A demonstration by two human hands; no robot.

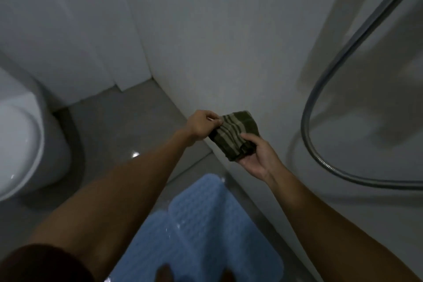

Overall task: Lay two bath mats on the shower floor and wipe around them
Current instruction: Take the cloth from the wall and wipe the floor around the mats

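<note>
Dark green cloth [235, 134] with pale tan stripes. Light blue bath mats [196, 231] with a bumpy woven pattern. Grey floor [119, 126], white toilet [20, 144], silver hose [320, 107].

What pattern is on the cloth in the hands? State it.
Dark green cloth with pale beige stripes, seen in the head view.

Two bath mats lie on the floor [114, 126] at six o'clock, the right bath mat [206, 208] reaching farther toward twelve and overlapping the edge of the left bath mat [146, 247]. The toilet [20, 144] stands at nine o'clock, well apart from them. A wall [217, 52] runs from twelve o'clock down along the mats' right edge. The shower hose [320, 98] loops at three o'clock. Above the mats, near centre, the cloth [235, 133] is held between the left hand [201, 126] at its ten o'clock side and the right hand [256, 155] at its five o'clock side.
</note>
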